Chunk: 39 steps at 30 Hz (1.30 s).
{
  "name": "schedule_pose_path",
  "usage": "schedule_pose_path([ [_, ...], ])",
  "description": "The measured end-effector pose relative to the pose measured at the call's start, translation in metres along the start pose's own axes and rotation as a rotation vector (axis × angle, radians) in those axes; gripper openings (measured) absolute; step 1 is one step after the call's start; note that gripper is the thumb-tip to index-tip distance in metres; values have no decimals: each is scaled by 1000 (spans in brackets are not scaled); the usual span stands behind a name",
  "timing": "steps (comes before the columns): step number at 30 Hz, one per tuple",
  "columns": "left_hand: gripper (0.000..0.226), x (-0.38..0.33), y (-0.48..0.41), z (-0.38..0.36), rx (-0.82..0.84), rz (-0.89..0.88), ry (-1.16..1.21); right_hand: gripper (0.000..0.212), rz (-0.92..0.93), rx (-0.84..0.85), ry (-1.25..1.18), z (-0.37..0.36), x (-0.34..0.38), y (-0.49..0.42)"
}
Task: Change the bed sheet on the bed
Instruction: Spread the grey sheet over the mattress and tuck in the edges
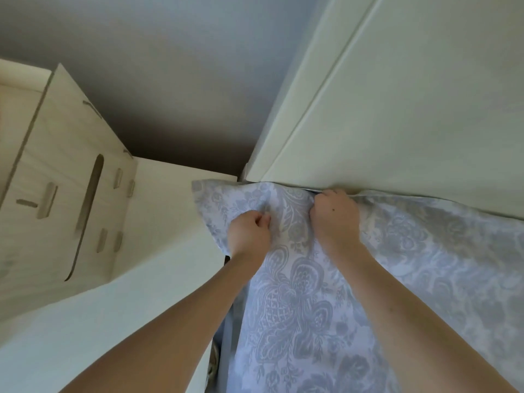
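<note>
A pale blue bed sheet with a grey floral pattern covers the bed from the centre to the lower right. Its far corner lies against the white headboard panel. My left hand pinches a fold of the sheet near that corner, fingers curled. My right hand grips the sheet's edge right where it meets the headboard, its fingertips hidden in the gap. Both forearms reach in from the bottom of the view.
A light wooden cabinet with cut-out slots stands to the left of the bed. A white surface runs between it and the sheet. A grey wall rises behind. A narrow dark gap runs along the bed's left side.
</note>
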State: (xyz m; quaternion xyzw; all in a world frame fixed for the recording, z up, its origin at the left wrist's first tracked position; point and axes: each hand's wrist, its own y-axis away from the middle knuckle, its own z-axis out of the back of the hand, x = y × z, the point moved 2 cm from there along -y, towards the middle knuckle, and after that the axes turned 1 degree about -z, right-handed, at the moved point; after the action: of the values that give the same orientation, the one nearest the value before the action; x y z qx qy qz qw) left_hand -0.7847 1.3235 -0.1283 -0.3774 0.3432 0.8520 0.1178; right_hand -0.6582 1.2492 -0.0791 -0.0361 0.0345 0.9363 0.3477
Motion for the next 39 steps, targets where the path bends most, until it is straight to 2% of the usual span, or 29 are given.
schedule_pose_path([
  [2, 36, 0, -1, 10, -44, -90, -89, 39, -7, -36, -3, 10, 1, 1],
  [5, 27, -4, 2, 30, -78, -243, -208, 25, 21, -175, -18, 28, 2, 4],
  [9, 25, -25, 8, 60, -344, -518, -184, 23, 31, -419, -43, 52, 13, -3],
  [11, 24, -31, -3, 64, -401, -422, -158, 18, -35, -482, -82, 57, 26, -11],
  [13, 17, -25, -17, 60, -310, -142, -171, 19, -57, -474, -83, 42, 38, -15],
  [14, 15, -17, -20, 56, -261, -39, -217, 24, -67, -400, -76, 28, 41, -12],
  [16, 19, 0, -22, 47, -147, 10, -335, 28, -87, -262, -93, 5, 42, -3],
  [18, 21, 9, -19, 40, -73, -12, -335, 14, -96, -244, -130, -1, 40, 4],
  [19, 21, 10, -16, 38, -44, -23, -258, 8, -83, -281, -145, 2, 37, 8],
  [23, 12, 9, 1, 30, 10, 23, 267, 26, 43, -385, -213, 21, 23, 18],
  [26, 9, 25, 14, 16, 32, 75, 413, 25, 173, -370, -269, 24, 18, 25],
  [29, 29, 38, 33, -9, 321, 249, 501, 18, 322, -180, -283, 14, 27, 20],
  [31, 46, 41, 43, -18, 450, 325, 511, 28, 339, -69, -221, 4, 32, 13],
  [33, 61, 43, 41, -17, 470, 373, 529, 36, 321, -29, -150, -2, 35, 9],
  [36, 82, 42, 29, -10, 459, 414, 521, 35, 331, -63, -161, -4, 41, 12],
  [37, 85, 39, 25, -10, 443, 435, 553, 35, 339, -75, -188, -3, 40, 13],
  [39, 73, 26, 20, -12, 434, 489, 683, 36, 349, -81, -255, -1, 36, 14],
])
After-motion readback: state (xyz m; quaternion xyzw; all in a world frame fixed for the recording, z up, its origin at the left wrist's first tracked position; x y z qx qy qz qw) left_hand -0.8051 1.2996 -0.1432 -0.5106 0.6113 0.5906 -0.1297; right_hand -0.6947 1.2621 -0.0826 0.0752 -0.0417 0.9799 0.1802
